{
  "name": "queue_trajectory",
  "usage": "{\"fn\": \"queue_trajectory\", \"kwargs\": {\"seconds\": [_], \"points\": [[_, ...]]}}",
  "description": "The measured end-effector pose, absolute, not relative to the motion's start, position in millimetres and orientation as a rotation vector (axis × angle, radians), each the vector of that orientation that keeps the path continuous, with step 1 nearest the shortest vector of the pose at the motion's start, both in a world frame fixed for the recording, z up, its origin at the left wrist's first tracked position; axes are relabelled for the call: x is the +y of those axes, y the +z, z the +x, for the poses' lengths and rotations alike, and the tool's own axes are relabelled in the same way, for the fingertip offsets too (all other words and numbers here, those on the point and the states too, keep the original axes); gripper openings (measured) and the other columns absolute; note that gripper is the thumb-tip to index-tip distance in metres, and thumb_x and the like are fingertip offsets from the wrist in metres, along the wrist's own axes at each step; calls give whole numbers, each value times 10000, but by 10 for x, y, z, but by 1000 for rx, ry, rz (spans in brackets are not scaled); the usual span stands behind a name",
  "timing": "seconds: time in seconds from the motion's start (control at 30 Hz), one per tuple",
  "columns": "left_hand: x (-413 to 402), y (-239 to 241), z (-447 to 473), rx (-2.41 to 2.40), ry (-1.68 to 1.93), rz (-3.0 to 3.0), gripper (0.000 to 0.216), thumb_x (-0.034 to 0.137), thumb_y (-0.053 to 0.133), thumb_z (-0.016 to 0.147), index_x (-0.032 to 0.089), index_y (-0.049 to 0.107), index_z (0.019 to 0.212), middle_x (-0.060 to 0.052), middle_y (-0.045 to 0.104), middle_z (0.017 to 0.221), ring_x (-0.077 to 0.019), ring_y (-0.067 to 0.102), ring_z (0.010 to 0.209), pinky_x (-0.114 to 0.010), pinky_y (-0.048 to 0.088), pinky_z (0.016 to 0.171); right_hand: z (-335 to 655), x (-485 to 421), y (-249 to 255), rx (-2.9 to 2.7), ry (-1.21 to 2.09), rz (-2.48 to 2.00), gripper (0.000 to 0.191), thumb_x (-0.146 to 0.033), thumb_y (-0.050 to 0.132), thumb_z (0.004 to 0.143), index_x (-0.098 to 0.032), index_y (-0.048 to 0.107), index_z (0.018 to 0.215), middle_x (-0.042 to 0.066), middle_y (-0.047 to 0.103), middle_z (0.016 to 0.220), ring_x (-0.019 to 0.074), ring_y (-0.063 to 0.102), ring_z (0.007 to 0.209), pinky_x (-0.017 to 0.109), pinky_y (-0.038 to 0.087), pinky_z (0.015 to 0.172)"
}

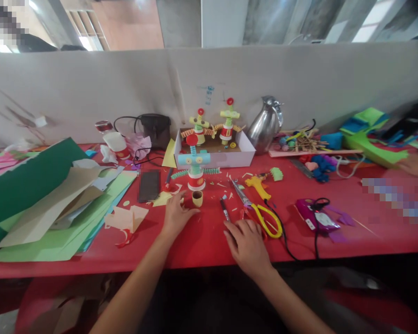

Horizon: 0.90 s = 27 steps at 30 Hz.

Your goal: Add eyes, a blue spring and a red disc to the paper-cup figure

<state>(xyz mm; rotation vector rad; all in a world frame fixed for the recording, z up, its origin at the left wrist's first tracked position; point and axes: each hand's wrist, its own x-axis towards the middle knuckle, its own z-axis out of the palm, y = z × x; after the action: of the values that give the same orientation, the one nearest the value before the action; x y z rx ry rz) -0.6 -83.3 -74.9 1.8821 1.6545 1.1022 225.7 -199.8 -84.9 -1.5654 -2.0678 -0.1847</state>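
My left hand [177, 213] rests by a small tan cup [197, 199], its thumb and fingers apart and nothing visibly held. Behind the cup stands a paper robot figure [196, 170] with a blue head, springy green arms and a red-and-white body. On the red table, my right hand [249, 243] lies palm down with fingers loosely spread. Just ahead of its fingertips is a pen [225, 209]. Yellow-handled scissors [264, 220] lie beside it, partly hidden by the hand. A yellow glue gun [258, 185] is farther back.
Two similar figures stand in a white box [214, 160] at the back, next to a metal jug [265, 123]. Coloured paper sheets [55, 222] cover the left side, near a dark phone [149, 186]. A purple package [315, 215] and another person's hand [416, 162] are at right.
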Motion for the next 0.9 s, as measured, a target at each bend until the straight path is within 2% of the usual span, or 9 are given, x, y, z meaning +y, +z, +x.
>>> {"fn": "queue_trajectory", "kwargs": {"seconds": [0.2, 0.3, 0.47, 0.57, 0.63, 0.73, 0.83, 0.9], "points": [[-908, -711, -99, 1676, 1239, 1838, 610, 340, 836, 640, 215, 610, 1193, -100, 661, 1165, -299, 592, 1127, -460, 477, 964, 2279, -2012, -867, -2016, -168, -1521, 354, -341, 546, 973, -189, 609, 1287, 118, 615, 1066, 276, 517, 985, 448, 414, 878], [-938, -710, -96, 1680, 1278, 1814, 592, 329, 811, 664, 212, 608, 1207, -105, 656, 1177, -288, 591, 1110, -456, 478, 961, 2309, -2016, -858, -1937, -146, -1427, 325, -299, 555, 972, -187, 602, 1274, 116, 619, 1087, 267, 522, 1010, 448, 422, 909], [-972, -611, -123, 1634, 1184, 1743, 517, 326, 830, 607, 212, 698, 1093, -89, 705, 1117, -273, 631, 1026, -420, 487, 934, 2396, -2042, -754, -1806, -61, -1232, 83, -161, 542, 959, -205, 610, 979, 49, 665, 888, 208, 562, 884, 398, 429, 866], [-978, -512, -187, 1660, 1224, 1555, 265, 406, 721, 737, 194, 742, 894, -60, 738, 899, -232, 661, 843, -367, 510, 811, 2462, -2082, -686, -1796, -69, -1225, 116, -168, 546, 948, -213, 565, 843, 24, 616, 764, 191, 537, 771, 397, 411, 821], [-980, -471, -214, 1687, 1260, 1461, 309, 459, 613, 827, 177, 738, 822, -58, 730, 791, -223, 664, 781, -356, 512, 767, 2490, -2097, -654, -1784, -35, -1239, 161, -174, 541, 947, -213, 539, 792, 12, 576, 714, 181, 511, 729, 384, 405, 792], [-986, -460, -181, 1634, 1225, 1420, 350, 482, 620, 827, 168, 751, 914, -76, 755, 898, -239, 685, 888, -356, 518, 810, 2489, -2074, -605, -1770, 11, -1231, 197, -176, 533, 953, -214, 526, 760, 3, 556, 687, 169, 493, 701, 363, 402, 766], [-988, -496, -91, 1565, 1225, 1407, 403, 417, 706, 764, 186, 720, 1093, -100, 733, 1124, -250, 669, 1045, -358, 523, 863, 2455, -2013, -545, -1794, -11, -1194, 195, -186, 536, 956, -210, 533, 763, -4, 563, 682, 160, 489, 691, 355, 398, 770], [-977, -533, -31, 1532, 1236, 1403, 480, 366, 752, 713, 203, 689, 1160, -115, 702, 1207, -260, 649, 1107, -372, 530, 875, 2433, -1981, -520, -1806, -17, -1184, 190, -186, 535, 961, -206, 536, 772, -4, 573, 691, 158, 498, 698, 355, 397, 781]]}}
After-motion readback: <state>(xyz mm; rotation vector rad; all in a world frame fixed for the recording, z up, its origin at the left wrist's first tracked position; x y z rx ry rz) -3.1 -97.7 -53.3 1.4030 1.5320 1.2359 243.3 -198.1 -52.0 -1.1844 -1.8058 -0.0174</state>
